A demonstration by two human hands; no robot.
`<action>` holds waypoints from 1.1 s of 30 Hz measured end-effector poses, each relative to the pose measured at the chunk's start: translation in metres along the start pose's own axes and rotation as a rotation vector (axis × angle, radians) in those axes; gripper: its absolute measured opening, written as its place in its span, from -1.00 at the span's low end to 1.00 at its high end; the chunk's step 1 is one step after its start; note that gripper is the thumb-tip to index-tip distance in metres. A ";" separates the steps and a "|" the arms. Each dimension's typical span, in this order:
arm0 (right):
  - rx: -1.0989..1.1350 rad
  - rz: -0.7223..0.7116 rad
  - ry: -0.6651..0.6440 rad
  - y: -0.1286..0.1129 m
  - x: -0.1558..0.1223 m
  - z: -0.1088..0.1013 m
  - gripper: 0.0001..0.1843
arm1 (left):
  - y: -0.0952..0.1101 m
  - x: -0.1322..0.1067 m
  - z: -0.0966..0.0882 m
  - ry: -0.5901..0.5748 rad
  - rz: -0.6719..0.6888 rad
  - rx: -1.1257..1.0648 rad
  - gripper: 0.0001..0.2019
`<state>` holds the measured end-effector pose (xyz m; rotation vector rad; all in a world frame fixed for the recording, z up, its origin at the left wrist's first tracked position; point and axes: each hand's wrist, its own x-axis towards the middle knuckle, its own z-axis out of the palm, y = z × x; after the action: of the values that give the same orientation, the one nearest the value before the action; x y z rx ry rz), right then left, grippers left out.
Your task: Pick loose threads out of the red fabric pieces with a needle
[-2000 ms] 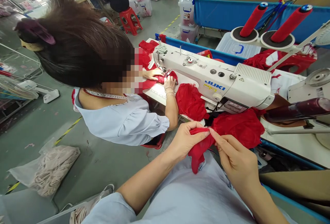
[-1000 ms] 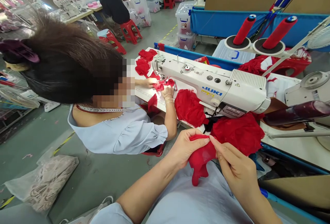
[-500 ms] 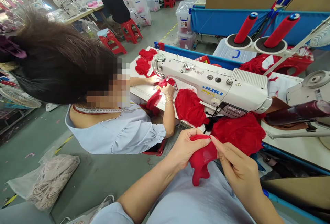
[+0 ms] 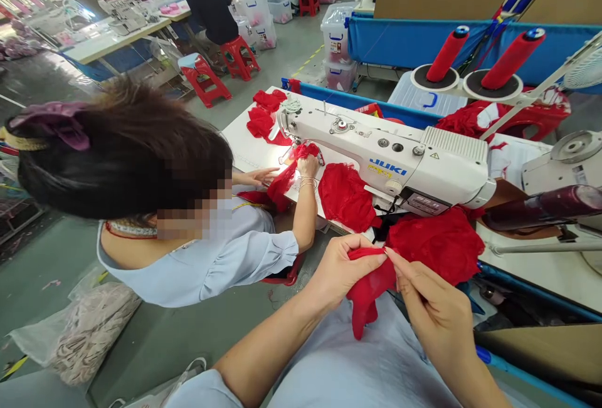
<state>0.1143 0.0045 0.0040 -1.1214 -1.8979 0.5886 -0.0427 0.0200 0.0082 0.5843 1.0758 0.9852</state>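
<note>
A piece of thin red fabric (image 4: 369, 292) hangs between my two hands, over my lap. My left hand (image 4: 345, 267) is closed on its upper edge, with the thumb lying along the cloth. Just to the right, the thumb and forefinger of my right hand (image 4: 430, 295) pinch the same edge, close to the left thumb tip. The cloth's lower end droops freely. Beyond my hands lie a heap of red fabric (image 4: 435, 242) and another red bundle (image 4: 348, 195), beside a white sewing machine (image 4: 376, 151).
A co-worker (image 4: 197, 251) sits at the sewing machine on my left, a hand on red cloth near the needle. Two red thread cones (image 4: 446, 54) stand behind the machine. A plastic bag (image 4: 89, 333) lies on the floor at left. A cardboard panel (image 4: 540, 351) is at lower right.
The co-worker has leaned down and left, and their left hand has drawn back from the needle toward the table edge. My hands and the red fabric have barely moved.
</note>
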 end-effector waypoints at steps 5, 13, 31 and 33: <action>0.004 -0.010 -0.047 0.003 0.002 -0.002 -0.55 | 0.001 0.002 -0.001 -0.008 -0.073 -0.069 -0.60; -0.097 -0.016 -0.094 0.003 0.001 -0.004 -0.57 | 0.002 0.002 -0.003 -0.010 0.040 0.077 -0.63; 0.112 0.086 -0.068 0.003 -0.003 -0.003 -0.60 | 0.003 0.003 -0.002 -0.023 -0.134 -0.142 -0.58; 0.035 0.020 -0.076 0.003 -0.001 -0.004 -0.58 | 0.003 0.003 -0.002 -0.013 -0.127 -0.125 -0.58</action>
<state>0.1194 0.0049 0.0037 -1.1116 -1.9351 0.6813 -0.0449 0.0237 0.0087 0.4152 1.0194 0.9292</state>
